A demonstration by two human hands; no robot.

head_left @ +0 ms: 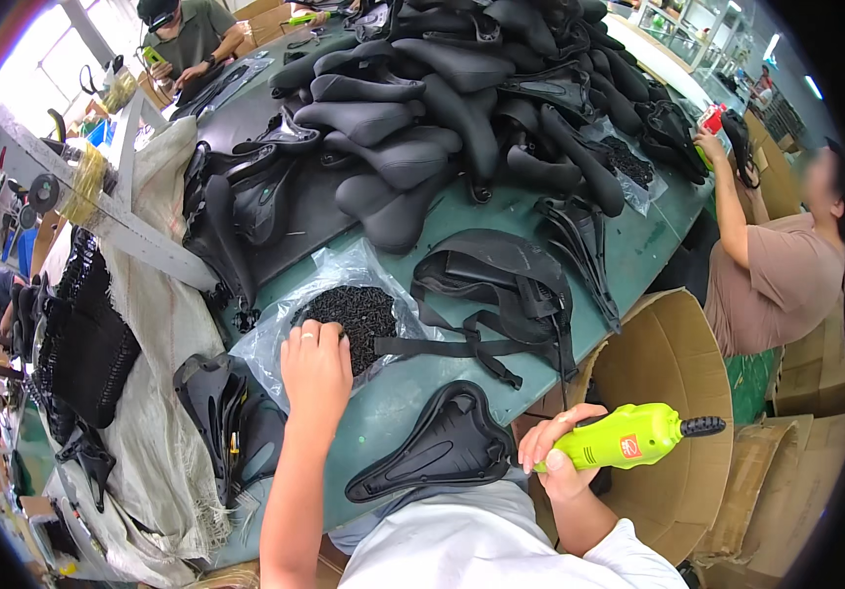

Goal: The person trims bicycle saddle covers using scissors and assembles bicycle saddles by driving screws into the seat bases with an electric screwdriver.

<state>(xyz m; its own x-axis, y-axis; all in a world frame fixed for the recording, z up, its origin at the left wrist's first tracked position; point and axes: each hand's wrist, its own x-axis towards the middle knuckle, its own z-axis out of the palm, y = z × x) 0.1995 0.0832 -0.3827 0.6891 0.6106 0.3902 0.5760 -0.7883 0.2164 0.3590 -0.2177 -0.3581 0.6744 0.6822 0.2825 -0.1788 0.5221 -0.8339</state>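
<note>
So the black bike saddle sits upside-down-ish at the near edge of the green surface, right in front of the person. Looks stiff-shelled, light and a bit slick, so I'd take it by the wide rear end. Right hand has its grip closed tight round a lime-green power screwdriver. Left hand is fingers-down in a clear bag of small black screws, grip loosely curled; can't tell if it's got any. A big saddle pile lies beyond, a cardboard box to the right.
</note>
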